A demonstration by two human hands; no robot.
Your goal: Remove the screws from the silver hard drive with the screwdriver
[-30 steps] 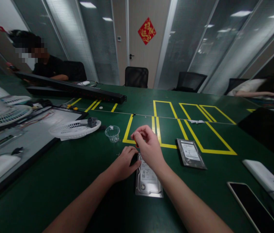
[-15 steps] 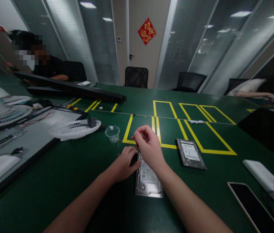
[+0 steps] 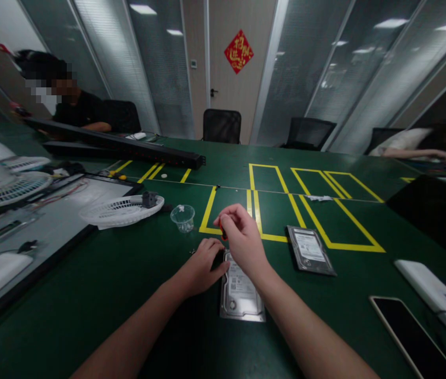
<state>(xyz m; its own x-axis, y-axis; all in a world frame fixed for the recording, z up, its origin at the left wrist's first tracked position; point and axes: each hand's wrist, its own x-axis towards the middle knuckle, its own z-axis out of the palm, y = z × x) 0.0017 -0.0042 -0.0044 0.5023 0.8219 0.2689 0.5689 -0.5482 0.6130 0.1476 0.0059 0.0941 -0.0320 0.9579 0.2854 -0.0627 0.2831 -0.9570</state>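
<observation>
A silver hard drive (image 3: 242, 299) lies label up on the green table in front of me. My left hand (image 3: 204, 267) grips its far left corner, thumb on the top face and fingers bent at the edge. Above the far end of the drive, my right hand (image 3: 243, 238) is closed around the red and black handle of a screwdriver (image 3: 223, 231), held roughly upright. Its tip is hidden by my fingers. Tiny screws (image 3: 193, 251) lie left of my left hand. Beyond them stands a clear plastic cup (image 3: 183, 218).
A second hard drive (image 3: 310, 250) lies to the right, near yellow tape outlines (image 3: 355, 246). Further right are a phone (image 3: 412, 337) and a white power bank (image 3: 436, 295). Fan grilles (image 3: 122, 211) and a large panel (image 3: 45, 231) occupy the left. Two people sit across the table.
The right hand's fingers have shifted slightly on the screwdriver, and its handle has turned a little. The left hand and the hard drive stay in place.
</observation>
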